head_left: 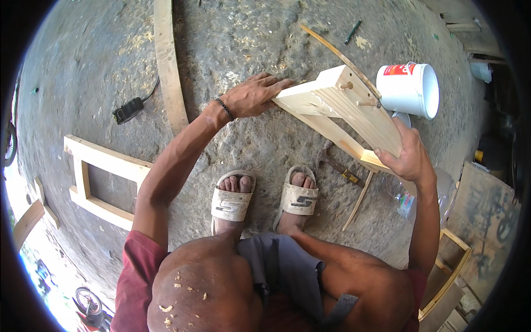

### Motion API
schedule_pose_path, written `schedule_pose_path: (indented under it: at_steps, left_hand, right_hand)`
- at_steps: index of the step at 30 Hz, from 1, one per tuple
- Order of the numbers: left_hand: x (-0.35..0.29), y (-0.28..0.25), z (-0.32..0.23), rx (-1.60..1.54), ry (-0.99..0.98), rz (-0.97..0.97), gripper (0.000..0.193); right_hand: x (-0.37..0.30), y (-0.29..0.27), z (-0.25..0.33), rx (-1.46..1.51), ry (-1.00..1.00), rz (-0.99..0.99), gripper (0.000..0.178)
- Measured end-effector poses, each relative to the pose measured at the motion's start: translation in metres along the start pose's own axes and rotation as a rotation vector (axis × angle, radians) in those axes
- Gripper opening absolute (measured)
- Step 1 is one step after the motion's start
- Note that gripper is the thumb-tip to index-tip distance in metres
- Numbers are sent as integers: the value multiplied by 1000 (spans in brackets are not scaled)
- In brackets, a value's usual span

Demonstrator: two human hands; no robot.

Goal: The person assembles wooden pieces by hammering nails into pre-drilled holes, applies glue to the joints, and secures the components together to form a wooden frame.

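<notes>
A pale wooden frame [362, 110] stands tilted above the floor in front of me, at the right. Two nail-like pieces [347, 86] stick out of its top board. My right hand [408, 150] grips the near end of that board, thumb on the inner face and fingers mostly hidden behind it. At the frame's left end lies my left hand [254, 95], with its fingers stretched out and the fingertips against the wood. A thin curved wood strip [337, 51] runs along the board's far side. Below the frame, a hammer-like tool [345, 172] rests on the floor.
Another wooden frame [105, 160] lies at the left. Beyond it are a black corded device [128, 110] and a long plank [168, 66]. A white bucket [406, 88] lies on its side at right, near plastic bottles [406, 205]. A green pen-like stick [353, 31] lies farther off.
</notes>
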State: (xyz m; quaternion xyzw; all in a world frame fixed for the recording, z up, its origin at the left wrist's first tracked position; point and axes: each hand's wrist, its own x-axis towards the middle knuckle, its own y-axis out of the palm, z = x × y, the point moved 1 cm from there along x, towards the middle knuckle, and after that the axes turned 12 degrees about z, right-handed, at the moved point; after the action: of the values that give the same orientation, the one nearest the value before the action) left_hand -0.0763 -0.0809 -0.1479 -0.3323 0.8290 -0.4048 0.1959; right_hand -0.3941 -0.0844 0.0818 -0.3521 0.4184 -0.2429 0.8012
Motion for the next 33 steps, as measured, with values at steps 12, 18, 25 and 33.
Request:
schedule_pose_path:
  at_steps: [12,18,25,33]
  left_hand:
    - [-24,20,-3,-102,-126,-158,85]
    - [-36,34,1,-153,-109,-290,87]
    - [-35,24,-1,-201,-98,-242,74]
    - [-30,21,2,-260,-125,-190,66]
  right_hand:
    - [-5,6,14,70,74,140,45]
    - [-7,11,14,86,44,167,48]
    - [-11,17,13,82,-21,138,51]
    - [-6,18,5,130,-126,160,60]
